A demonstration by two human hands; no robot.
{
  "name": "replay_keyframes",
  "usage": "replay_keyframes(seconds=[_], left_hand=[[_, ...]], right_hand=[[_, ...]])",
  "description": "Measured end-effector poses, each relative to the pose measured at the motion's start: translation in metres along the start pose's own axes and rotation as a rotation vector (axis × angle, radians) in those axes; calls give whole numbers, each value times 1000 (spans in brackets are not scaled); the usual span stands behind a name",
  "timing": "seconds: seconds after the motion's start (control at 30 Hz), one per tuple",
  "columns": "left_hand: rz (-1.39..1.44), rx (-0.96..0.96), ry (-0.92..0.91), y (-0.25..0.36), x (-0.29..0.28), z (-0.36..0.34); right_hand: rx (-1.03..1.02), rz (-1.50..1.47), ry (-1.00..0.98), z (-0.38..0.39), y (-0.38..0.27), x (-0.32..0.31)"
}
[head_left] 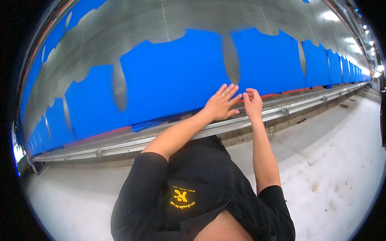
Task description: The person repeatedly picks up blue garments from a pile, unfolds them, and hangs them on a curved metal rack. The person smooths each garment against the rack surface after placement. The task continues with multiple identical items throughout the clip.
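Blue fabric panels (pixel 173 76) with wavy far edges lie side by side along a long, shiny grey surface (pixel 161 20). Narrow pointed grey gaps part some of the panels. My left hand (pixel 222 102) is palm down with its fingers spread, at the near edge of the blue fabric, just short of the tip of one gap. Close on its right, my right hand (pixel 253 103) is raised at the same edge with its fingers bent together. Whether anything sits between those fingertips is too small to tell.
A metal rail (pixel 285 111) with round fittings runs along the table's near side, right in front of my body. A thin red strip (pixel 297 91) shows under the fabric edge. Pale, stained floor (pixel 321 160) stretches below. Bright lights (pixel 377 71) shine at the far right.
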State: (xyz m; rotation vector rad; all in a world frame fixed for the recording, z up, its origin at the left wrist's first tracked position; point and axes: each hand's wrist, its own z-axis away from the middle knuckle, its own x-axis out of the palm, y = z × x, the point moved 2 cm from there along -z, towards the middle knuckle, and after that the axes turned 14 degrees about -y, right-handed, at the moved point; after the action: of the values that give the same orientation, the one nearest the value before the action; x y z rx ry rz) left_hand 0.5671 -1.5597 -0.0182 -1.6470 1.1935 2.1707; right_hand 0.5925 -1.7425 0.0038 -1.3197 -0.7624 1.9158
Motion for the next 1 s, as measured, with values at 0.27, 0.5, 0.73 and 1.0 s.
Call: replay_keyframes(seconds=[0.27, 0.5, 0.73, 1.0], left_hand=[[206, -314, 375, -36, -67, 145], [165, -1007, 648, -67, -83, 332], [439, -1318, 822, -79, -54, 394], [716, -1397, 608, -115, -57, 393]], right_hand=[[-513, 707, -162, 1, -79, 98], [-669, 878, -191, -114, -127, 145], [-817, 904, -187, -152, -167, 198], [-1238, 762, -997, 2, -174, 282]])
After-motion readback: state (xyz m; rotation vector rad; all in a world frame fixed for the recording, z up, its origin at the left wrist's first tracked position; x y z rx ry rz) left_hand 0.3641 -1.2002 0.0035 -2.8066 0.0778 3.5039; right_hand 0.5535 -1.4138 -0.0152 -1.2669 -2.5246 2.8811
